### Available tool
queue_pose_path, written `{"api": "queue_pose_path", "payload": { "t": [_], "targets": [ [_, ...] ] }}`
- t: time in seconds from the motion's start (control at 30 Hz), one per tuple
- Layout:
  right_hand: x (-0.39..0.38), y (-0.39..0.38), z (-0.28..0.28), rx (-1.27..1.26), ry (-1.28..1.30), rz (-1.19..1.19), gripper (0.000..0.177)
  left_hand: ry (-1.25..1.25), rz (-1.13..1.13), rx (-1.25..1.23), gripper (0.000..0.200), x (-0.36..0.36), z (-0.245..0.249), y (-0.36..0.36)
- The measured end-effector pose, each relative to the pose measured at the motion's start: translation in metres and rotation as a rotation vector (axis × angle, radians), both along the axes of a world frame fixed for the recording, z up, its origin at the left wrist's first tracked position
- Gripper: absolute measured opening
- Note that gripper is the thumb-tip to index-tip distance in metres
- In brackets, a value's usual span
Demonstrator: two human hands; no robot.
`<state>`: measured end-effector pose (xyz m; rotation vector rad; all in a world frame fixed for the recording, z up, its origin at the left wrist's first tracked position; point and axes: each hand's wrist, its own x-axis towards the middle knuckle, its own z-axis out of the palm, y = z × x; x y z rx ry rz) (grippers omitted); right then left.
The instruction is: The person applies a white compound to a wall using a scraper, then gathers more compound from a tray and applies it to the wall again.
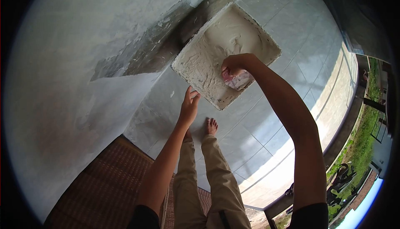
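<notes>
A rectangular tub (266,42) holds wet, off-white plaster (229,27), its walls crusted with the same stuff. My right hand (236,63) reaches down into the tub, fingers closed round a pinkish scraper (239,81) smeared with plaster. The scraper's lower part lies against the plaster near the tub's right side. Just off the tub's near left edge is my left hand (189,107), fingers apart and holding nothing, fingertips right by the rim.
On the left rises a wall (79,37) with a patchy plastered surface and a darker bare strip (162,41). Tiled floor (300,64) lies under the tub. A brown woven piece (104,183) is beside my legs. Grass (358,145) shows outside at the far right.
</notes>
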<state>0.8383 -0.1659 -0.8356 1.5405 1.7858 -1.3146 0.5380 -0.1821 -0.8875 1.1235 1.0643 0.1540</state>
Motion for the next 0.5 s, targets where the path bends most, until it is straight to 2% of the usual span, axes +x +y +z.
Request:
{"api": "queue_pose_path", "payload": {
  "t": [0.07, 0.1, 0.13, 0.2, 0.23, 0.3, 0.33, 0.4, 0.5],
  "targets": [
    [0.013, 0.002, 0.009, 0.051, 0.093, -0.236, 0.033, 0.000, -0.002, 0.001, 0.067, 0.000, -0.001, 0.001],
    [0.027, 0.002, -0.002, 0.168, 0.093, -0.235, 0.028, 0.001, -0.005, 0.003, 0.067, -0.001, -0.002, 0.001],
    [0.037, 0.000, 0.002, 0.165, 0.093, -0.235, 0.028, 0.001, -0.005, 0.000, 0.067, -0.002, -0.001, 0.001],
    [0.053, -0.006, 0.007, 0.469, 0.092, -0.481, 0.030, 0.006, -0.032, 0.019, 0.065, -0.003, 0.001, 0.003],
    [0.057, -0.013, 0.009, 0.469, 0.092, -0.482, 0.030, 0.006, -0.032, 0.019, 0.065, -0.004, 0.001, 0.003],
    [0.057, -0.029, 0.012, 0.785, 0.033, -0.806, 0.025, 0.003, -0.011, 0.006, 0.065, -0.003, 0.002, 0.003],
    [0.053, -0.034, 0.013, 0.786, 0.032, -0.806, 0.025, 0.002, -0.011, 0.007, 0.065, -0.003, 0.002, 0.004],
    [0.045, -0.045, 0.011, 0.899, -0.182, -0.998, 0.023, 0.002, -0.013, 0.009, 0.065, -0.003, 0.001, 0.004],
    [0.035, -0.053, -0.004, 0.999, -0.213, -1.053, 0.022, 0.007, -0.014, 0.014, 0.065, -0.003, 0.000, 0.004]
  ]
}}
